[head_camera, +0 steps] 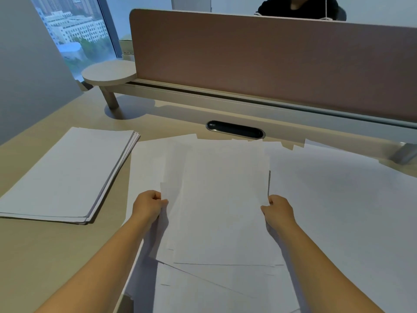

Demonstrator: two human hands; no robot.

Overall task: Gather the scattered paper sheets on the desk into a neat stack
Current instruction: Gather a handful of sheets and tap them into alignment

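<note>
A bundle of white paper sheets is held up off the desk in front of me, its edges uneven on the left side. My left hand pinches the bundle's left edge and my right hand pinches its right edge. Beneath and around it, more loose white sheets lie spread over the middle and right of the desk, overlapping at odd angles. A squared stack of sheets rests flat on the beige desk to the left, apart from my hands.
A brown partition screen runs along the desk's far edge, with a black cable slot below it. A round raised shelf stands at the back left. A person in dark clothes sits behind the screen. A window is at the far left.
</note>
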